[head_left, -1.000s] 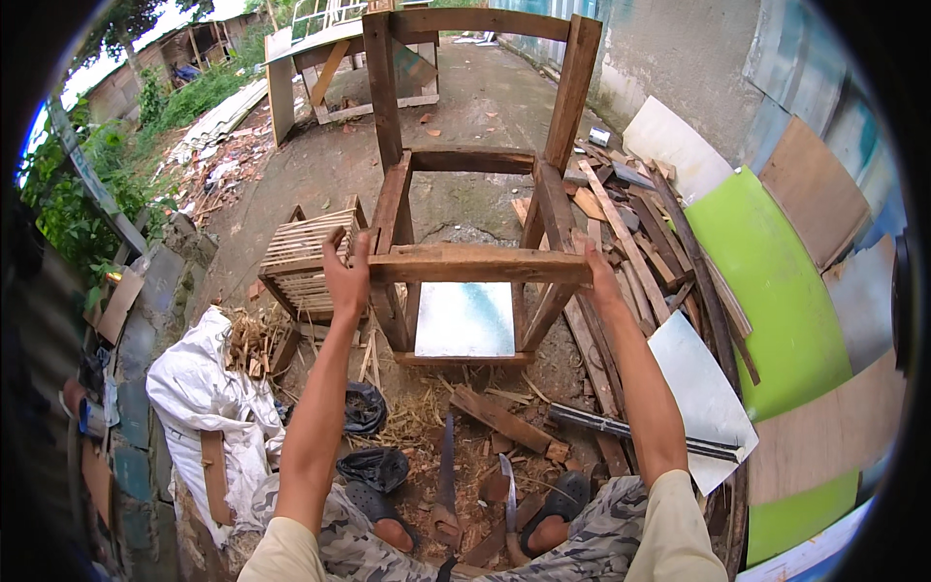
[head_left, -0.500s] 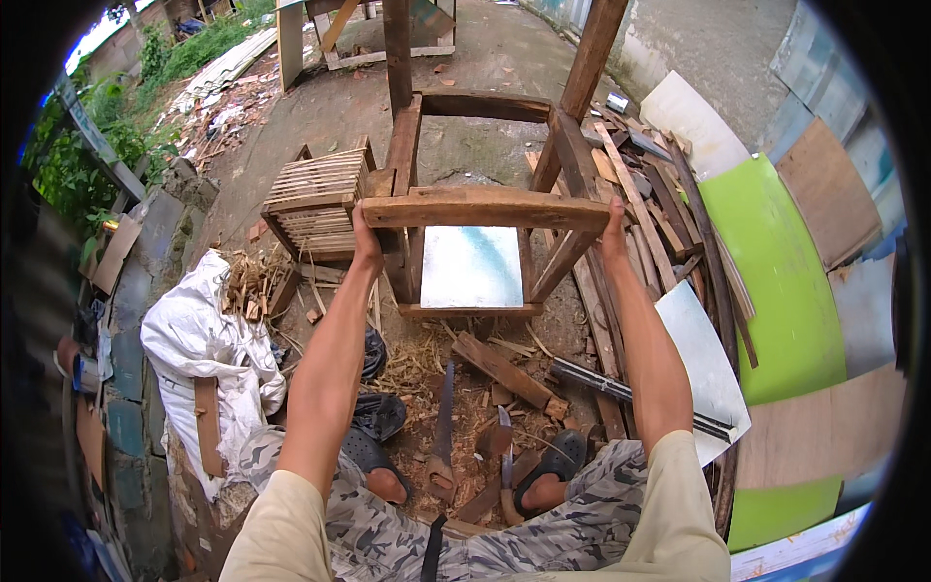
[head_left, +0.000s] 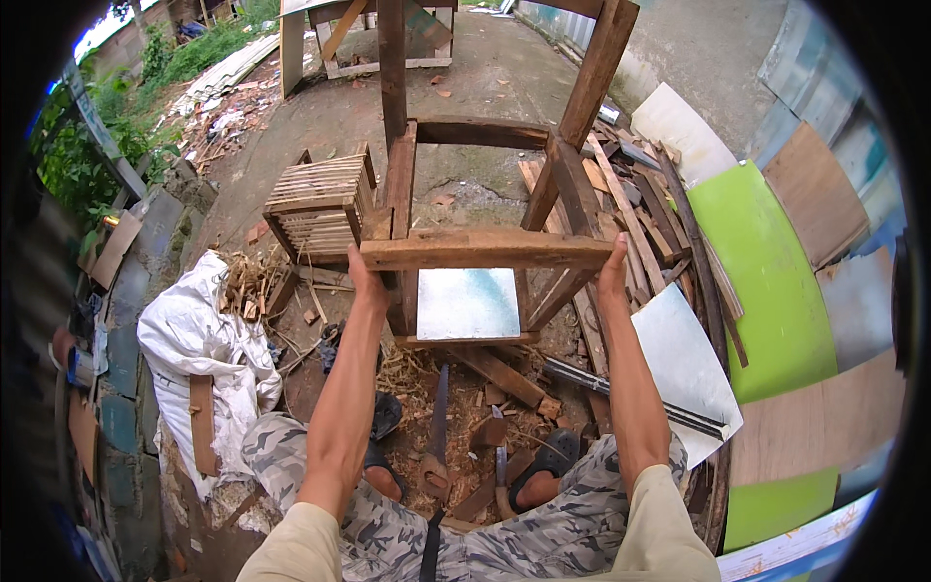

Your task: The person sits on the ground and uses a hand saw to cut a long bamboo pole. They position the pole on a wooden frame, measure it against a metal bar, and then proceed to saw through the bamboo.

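Observation:
A dark wooden chair frame [head_left: 495, 254] stands in front of me, with tall back posts and an open seat. My left hand [head_left: 365, 274] grips the left end of its front rail, and my right hand [head_left: 612, 270] has the right end, the thumbs showing at the corners. Through the lower part of the frame a pale, shiny sheet [head_left: 467, 304] shows above a bottom rung. Between my feet lie a handsaw [head_left: 439, 436] and a long blade with a wooden handle [head_left: 501, 475], among wood shavings.
Left of the frame is a slatted wooden crate [head_left: 312, 206], with a white sack [head_left: 208, 339] nearer me. Scrap wood [head_left: 655, 213] is piled to the right, beside green panels [head_left: 766, 281] and a pale sheet [head_left: 684, 373]. A wooden table-like piece [head_left: 388, 68] stands farther off.
The chair frame's front rail has come down and toward me in the view, both hands still on it. The pale sheet and bottom rung sit lower too; the top of the back now shows.

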A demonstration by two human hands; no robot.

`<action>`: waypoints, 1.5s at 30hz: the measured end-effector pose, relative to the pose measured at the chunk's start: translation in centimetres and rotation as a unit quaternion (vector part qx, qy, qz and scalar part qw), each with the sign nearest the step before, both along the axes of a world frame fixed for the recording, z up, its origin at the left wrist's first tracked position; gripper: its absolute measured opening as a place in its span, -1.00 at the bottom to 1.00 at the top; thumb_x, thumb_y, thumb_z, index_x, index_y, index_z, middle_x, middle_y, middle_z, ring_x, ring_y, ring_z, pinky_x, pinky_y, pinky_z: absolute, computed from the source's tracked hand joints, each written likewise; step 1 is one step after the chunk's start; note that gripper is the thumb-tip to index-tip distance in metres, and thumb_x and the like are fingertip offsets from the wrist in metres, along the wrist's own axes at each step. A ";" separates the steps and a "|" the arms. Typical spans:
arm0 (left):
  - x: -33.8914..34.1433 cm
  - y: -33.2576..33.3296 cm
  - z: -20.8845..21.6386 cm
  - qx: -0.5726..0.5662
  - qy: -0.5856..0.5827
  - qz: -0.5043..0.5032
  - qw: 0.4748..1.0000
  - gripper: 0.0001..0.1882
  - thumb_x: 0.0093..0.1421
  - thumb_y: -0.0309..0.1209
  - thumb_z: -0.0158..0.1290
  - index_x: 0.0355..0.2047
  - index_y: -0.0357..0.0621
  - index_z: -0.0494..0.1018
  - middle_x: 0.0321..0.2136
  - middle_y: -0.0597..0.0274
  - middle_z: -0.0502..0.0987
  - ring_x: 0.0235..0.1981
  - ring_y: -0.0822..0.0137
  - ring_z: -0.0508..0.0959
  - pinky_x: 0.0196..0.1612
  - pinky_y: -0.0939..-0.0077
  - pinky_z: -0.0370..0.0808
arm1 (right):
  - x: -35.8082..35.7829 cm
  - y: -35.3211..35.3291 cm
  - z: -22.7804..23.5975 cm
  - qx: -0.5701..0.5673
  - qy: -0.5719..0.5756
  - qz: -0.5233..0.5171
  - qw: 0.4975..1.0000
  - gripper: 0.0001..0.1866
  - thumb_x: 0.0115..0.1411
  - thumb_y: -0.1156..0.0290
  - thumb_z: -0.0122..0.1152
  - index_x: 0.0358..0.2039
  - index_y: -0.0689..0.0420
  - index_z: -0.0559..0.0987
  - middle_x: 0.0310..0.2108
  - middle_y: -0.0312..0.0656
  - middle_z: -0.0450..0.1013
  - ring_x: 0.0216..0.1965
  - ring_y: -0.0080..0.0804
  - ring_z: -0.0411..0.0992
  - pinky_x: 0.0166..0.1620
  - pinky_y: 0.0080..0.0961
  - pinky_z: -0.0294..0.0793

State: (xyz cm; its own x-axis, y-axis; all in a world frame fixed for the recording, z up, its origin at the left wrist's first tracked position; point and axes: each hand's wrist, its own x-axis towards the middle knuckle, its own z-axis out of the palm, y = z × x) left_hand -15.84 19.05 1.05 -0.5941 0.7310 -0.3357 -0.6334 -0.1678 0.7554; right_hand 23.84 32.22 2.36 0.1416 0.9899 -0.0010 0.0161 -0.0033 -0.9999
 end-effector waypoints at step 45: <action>-2.6 1.5 12.2 -0.185 0.147 -0.253 0.938 -0.13 0.32 0.26 -0.17 0.27 -0.31 0.26 -0.03 -0.07 0.59 -0.14 0.11 0.68 0.00 0.17 0.61 | 0.0 0.4 7.1 -0.074 0.202 0.133 0.967 -0.15 0.38 -0.31 -0.21 0.28 0.25 0.37 0.22 -0.01 0.40 0.22 -0.16 0.35 0.29 -0.22 0.25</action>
